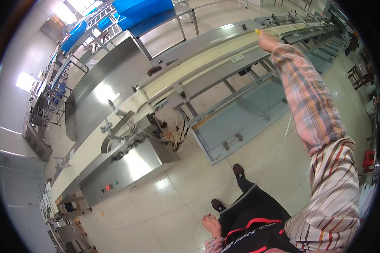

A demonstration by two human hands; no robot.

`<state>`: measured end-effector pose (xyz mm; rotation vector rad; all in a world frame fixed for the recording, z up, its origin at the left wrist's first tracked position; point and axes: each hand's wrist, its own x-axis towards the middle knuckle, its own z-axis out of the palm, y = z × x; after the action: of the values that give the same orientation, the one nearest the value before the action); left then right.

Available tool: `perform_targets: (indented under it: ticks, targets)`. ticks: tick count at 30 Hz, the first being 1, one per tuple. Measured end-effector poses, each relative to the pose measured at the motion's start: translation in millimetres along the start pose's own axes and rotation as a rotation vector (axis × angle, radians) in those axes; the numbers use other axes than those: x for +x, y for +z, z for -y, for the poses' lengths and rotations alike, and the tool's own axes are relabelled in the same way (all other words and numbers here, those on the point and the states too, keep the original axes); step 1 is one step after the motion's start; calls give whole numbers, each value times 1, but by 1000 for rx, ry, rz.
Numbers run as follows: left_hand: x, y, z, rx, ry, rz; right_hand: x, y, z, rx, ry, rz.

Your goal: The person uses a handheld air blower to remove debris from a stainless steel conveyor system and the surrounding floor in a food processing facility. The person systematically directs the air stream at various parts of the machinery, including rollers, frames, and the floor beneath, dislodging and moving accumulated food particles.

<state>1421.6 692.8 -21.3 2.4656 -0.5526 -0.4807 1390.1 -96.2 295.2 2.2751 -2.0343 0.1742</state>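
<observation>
My right hand (268, 41) reaches out over the cream conveyor belt (205, 60). A small yellow object (257, 31) shows at its fingertips, too small to name. The right arm wears a checked sleeve cover (307, 91) above a striped sleeve. Low in the picture, my left hand (212, 224) hangs beside my black apron (256, 208) with its fingers curled. A thin grey edge (237, 200) runs along the apron to those fingers; whether they grip it is not clear. Under the belt sits a shallow grey metal tray (256, 104).
A second belt section (91, 155) runs lower left, past a steel housing (129, 167) with a red button (109, 188). A wide steel table (104, 82) stands behind it. Loose cables (177, 142) hang between the sections. Blue crates (142, 11) stand at the back.
</observation>
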Motion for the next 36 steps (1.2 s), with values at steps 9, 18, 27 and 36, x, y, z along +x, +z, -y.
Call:
perform_targets:
  ticks: [9,18,27,36]
  targets:
    - [35,78,-106,-13,43,34,28,-13,19,820,-312,712]
    - [67,70,-122,83,38,55,-46,-60,84,822,-651,840]
    - [75,59,-131,62,53,23,-15,-32,104,-43,-786,50]
    - [35,53,-36,3,-79,44,-167,-121,152,827,-896,754]
